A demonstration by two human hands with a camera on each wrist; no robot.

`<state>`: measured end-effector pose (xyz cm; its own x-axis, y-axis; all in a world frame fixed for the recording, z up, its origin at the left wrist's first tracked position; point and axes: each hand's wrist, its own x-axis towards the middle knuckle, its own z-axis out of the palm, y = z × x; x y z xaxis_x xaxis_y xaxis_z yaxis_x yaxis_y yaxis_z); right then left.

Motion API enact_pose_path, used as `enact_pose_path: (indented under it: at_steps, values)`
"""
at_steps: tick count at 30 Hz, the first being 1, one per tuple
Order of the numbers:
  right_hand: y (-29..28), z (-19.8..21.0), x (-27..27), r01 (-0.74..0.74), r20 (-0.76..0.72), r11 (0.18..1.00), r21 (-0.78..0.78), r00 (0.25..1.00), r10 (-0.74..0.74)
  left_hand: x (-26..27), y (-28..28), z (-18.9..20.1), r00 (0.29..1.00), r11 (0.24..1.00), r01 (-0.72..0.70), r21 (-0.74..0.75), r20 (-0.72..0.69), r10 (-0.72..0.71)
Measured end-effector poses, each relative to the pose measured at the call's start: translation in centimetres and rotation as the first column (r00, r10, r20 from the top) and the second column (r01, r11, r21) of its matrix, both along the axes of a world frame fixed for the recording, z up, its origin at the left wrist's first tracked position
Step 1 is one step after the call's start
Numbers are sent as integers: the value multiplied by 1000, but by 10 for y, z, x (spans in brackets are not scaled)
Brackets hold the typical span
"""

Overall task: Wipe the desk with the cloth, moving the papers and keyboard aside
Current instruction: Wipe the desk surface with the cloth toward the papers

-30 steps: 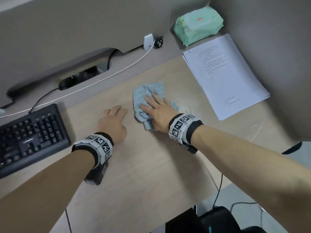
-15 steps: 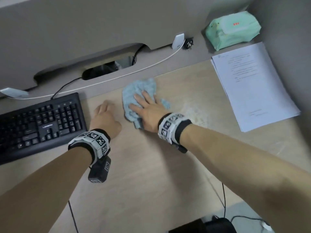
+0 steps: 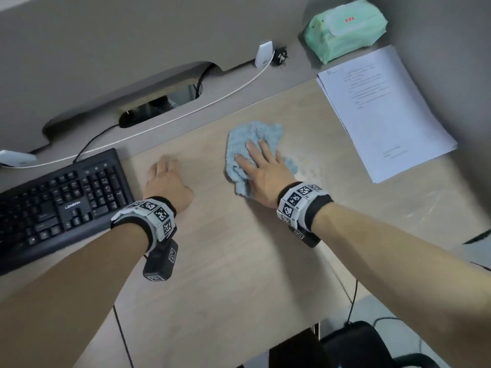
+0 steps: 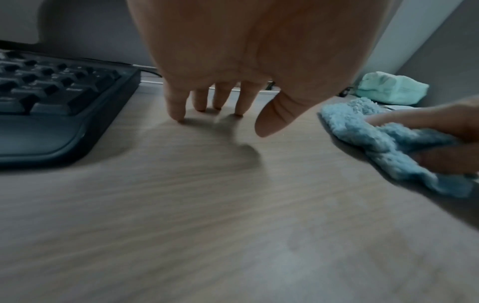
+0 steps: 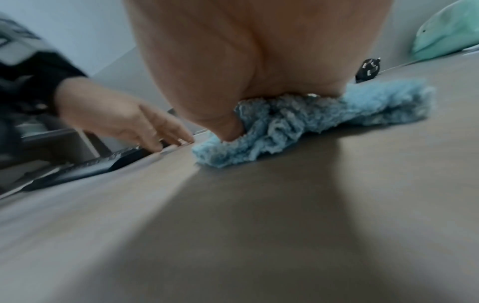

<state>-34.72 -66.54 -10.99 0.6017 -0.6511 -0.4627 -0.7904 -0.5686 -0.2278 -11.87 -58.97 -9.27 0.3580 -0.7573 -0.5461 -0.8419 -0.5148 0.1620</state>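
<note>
Bare forearms, black wristbands (image 3: pixel 156 219) with white square-patterned marker blocks, black camera modules (image 3: pixel 160 261) beneath.

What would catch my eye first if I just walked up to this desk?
Probably the fluffy blue cloth mid-desk, pressed flat under the right hand. The left hand rests its fingertips on the bare wood beside a black keyboard. A stack of papers lies far right, below a green wipes pack.

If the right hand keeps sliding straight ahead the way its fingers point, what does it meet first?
Probably the thin white cable on the grey back ledge. The right hand presses the fluffy blue cloth on the wooden desk; bare desk lies ahead first.
</note>
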Motion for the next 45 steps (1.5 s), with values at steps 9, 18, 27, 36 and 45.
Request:
enact_pose_path:
  at_steps: [9,18,27,36,45]
  values:
    - [58,4,-128,490,-25,871,-39,871,-491,-92,-1,-1,943,940,313,-134,-73,-325]
    - [105,-4,-160,580,-11,813,-45,814,-581,-120,-1,3,846,848,521,-93,-72,-528]
    - [55,20,-79,396,140,915,81,904,-404,-87,20,5,911,917,338,-213,-168,-376]
    - [155,34,-101,165,-114,980,110,982,-152,-72,55,9,902,907,405,-115,-114,-417]
    - [201,61,-160,579,-152,815,-37,802,-577,-104,69,17,865,871,474,-126,-115,-488]
